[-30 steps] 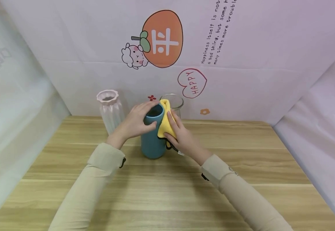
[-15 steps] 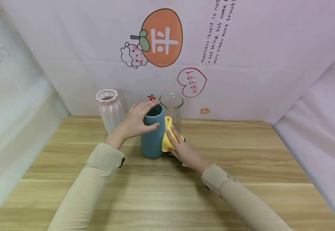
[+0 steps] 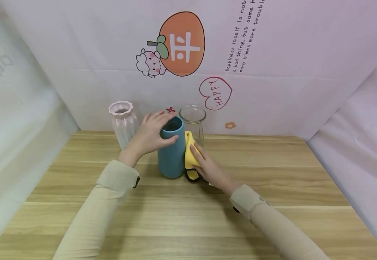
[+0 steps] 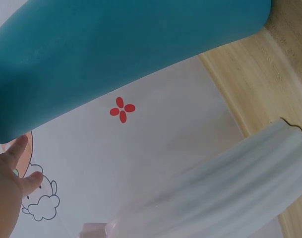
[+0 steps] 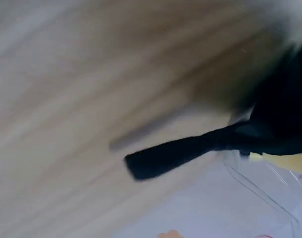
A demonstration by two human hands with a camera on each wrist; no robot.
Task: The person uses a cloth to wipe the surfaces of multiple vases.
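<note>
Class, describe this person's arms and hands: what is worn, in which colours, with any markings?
The left sleeve and right sleeve are long and beige, with wide, turned-back cuffs. A small dark marking sits on the right sleeve, close to its cuff. A small black piece shows at the edge of each cuff. The left hand and right hand are bare.

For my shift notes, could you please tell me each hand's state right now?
Left hand: closed, holding the blue vase near its rim.
Right hand: closed, holding the yellow cloth.
</note>
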